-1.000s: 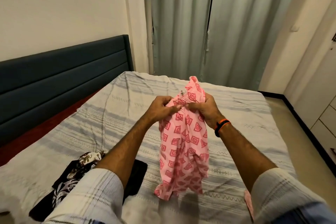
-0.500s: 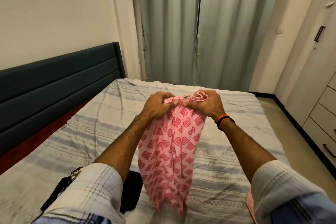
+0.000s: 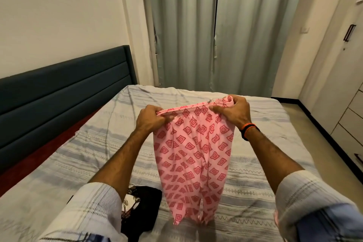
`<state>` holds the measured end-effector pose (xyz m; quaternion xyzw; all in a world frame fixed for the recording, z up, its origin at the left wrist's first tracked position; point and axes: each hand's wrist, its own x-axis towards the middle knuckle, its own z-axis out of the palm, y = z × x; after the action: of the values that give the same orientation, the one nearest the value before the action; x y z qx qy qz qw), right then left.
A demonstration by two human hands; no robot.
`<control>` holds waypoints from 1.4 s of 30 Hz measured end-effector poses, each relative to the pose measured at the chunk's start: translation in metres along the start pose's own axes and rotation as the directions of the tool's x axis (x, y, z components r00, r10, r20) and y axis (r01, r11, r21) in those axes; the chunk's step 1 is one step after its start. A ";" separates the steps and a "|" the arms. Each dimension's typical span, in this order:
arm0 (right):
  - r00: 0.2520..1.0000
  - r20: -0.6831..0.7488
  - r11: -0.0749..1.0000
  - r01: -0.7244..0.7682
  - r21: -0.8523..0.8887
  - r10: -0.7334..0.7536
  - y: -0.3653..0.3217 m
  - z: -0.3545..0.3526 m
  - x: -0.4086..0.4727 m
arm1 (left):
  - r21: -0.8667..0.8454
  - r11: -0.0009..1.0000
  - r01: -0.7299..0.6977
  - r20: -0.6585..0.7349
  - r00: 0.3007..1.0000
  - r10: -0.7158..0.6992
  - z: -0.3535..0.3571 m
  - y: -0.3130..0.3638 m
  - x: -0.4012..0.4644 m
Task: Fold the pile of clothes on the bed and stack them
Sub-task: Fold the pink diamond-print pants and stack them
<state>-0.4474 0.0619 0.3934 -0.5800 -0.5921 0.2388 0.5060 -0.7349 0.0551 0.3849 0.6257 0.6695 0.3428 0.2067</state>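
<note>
Left hand (image 3: 151,118) and right hand (image 3: 231,112) are each pinching the waistband of the pink diamond-print cotton pants (image 3: 194,155), stretching it taut above the striped bed (image 3: 265,124) (squaring up for folding, probably).

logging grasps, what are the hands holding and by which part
Both hold the pink diamond-print cloth garment by its top hem: left hand at one end, right hand at the other.

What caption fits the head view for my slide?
Both hands, left hand and right hand, hold pink patterned garment by its waistband above the bed.
</note>
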 end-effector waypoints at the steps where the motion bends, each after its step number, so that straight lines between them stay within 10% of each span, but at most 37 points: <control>1: 1.000 -0.003 1.000 -0.016 0.001 0.016 0.001 0.000 0.001 | -0.063 0.998 0.006 -0.048 0.999 -0.009 0.001 0.001 0.000; 12: 0.983 0.169 0.990 -0.093 0.103 0.074 0.013 -0.021 0.009 | -0.418 0.907 -0.049 -0.226 0.973 -0.052 0.010 0.015 -0.003; 22: 0.938 0.339 0.823 -0.244 0.514 0.066 -0.005 -0.034 0.006 | -0.818 0.533 0.217 0.242 0.970 -0.023 -0.012 0.027 -0.006; 27: 0.979 -0.066 0.978 -0.199 -0.060 0.195 -0.006 0.012 0.002 | -0.489 0.835 0.250 -0.054 0.947 -0.316 0.023 0.019 0.003; 32: 0.993 -0.057 0.987 -0.111 -0.118 0.105 -0.029 0.050 -0.015 | -0.285 0.954 0.091 -0.252 0.953 -0.166 0.048 0.052 -0.012; 42: 0.981 0.168 0.995 -0.094 -0.037 0.099 -0.043 0.066 -0.027 | -0.089 0.996 -0.028 -0.046 0.999 0.024 0.064 0.069 -0.027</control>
<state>-0.5296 0.0473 0.3977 -0.5927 -0.6076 0.3031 0.4332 -0.6378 0.0407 0.3871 0.6167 0.6497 0.3892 0.2147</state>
